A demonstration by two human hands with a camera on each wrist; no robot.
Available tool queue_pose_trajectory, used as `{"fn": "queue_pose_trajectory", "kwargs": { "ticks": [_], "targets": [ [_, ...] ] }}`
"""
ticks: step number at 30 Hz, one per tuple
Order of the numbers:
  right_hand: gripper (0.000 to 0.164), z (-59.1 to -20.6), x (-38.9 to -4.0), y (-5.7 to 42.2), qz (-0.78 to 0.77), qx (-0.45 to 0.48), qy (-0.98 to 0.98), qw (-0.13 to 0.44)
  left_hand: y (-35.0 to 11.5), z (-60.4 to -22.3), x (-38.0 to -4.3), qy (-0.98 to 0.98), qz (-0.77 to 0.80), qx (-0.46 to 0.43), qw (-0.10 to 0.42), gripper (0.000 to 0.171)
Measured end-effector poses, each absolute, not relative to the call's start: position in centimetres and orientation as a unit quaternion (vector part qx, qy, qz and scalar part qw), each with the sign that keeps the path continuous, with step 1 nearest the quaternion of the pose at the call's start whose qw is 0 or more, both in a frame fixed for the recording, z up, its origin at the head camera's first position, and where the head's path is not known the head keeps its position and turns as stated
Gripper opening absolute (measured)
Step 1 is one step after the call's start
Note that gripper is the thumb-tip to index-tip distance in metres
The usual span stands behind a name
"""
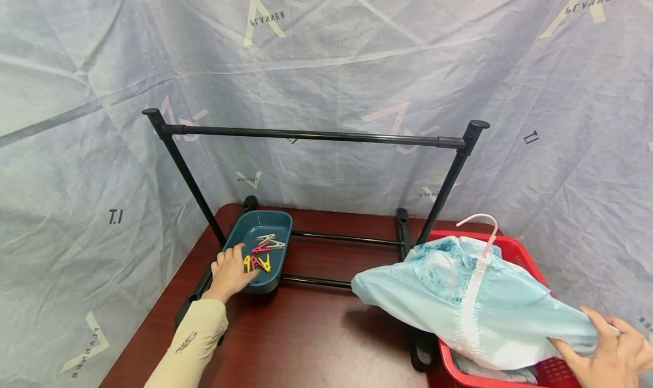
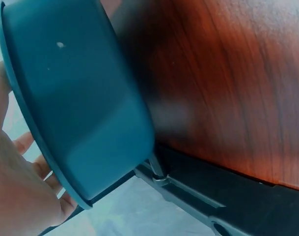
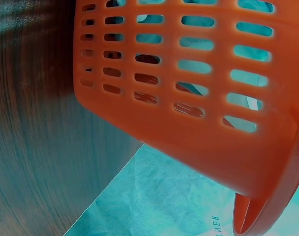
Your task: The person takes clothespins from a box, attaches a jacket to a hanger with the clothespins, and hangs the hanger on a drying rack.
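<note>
My left hand (image 1: 229,271) reaches over the near left rim of a blue tray (image 1: 279,229), fingers loosely bent beside the clothespins (image 1: 261,257), holding none that I can see. The clothespins are white, red and yellow. From below, the left wrist view shows the fingers past the rim of the tray (image 2: 80,98). At the right, my right hand (image 1: 612,348) pinches the end of a light blue garment (image 1: 520,314) between thumb and fingers. A pink hanger (image 1: 492,229) sticks up from the garment, which drapes over a red basket (image 1: 515,252).
A black rack (image 1: 316,134) with a high crossbar stands on the dark red table (image 1: 316,337). Its lower bars run between the tray and the basket. More cloth (image 1: 495,371) lies inside the basket. Grey printed sheets (image 1: 326,53) hang behind and at both sides.
</note>
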State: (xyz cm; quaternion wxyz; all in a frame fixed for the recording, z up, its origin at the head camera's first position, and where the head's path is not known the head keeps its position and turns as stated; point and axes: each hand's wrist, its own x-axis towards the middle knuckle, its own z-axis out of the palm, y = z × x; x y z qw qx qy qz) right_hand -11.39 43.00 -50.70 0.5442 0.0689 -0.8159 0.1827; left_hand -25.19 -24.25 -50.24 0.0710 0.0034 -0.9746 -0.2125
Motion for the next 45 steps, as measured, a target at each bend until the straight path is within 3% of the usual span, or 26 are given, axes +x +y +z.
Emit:
{"fn": "queue_pose_trajectory", "kwargs": {
  "ticks": [13, 45],
  "targets": [
    [0.084, -50.9, -11.1, 43.4, 0.182, 0.060, -0.832, 0.520, -24.3, -50.0, -26.0, -0.978, -0.204, 0.019, 0.030, 0.085],
    [0.083, -51.0, -11.5, 43.7, 0.181, 0.065, -0.833, 0.519, -24.2, -50.3, -27.9, -0.999, -0.021, 0.035, -0.033, 0.063]
  ]
}}
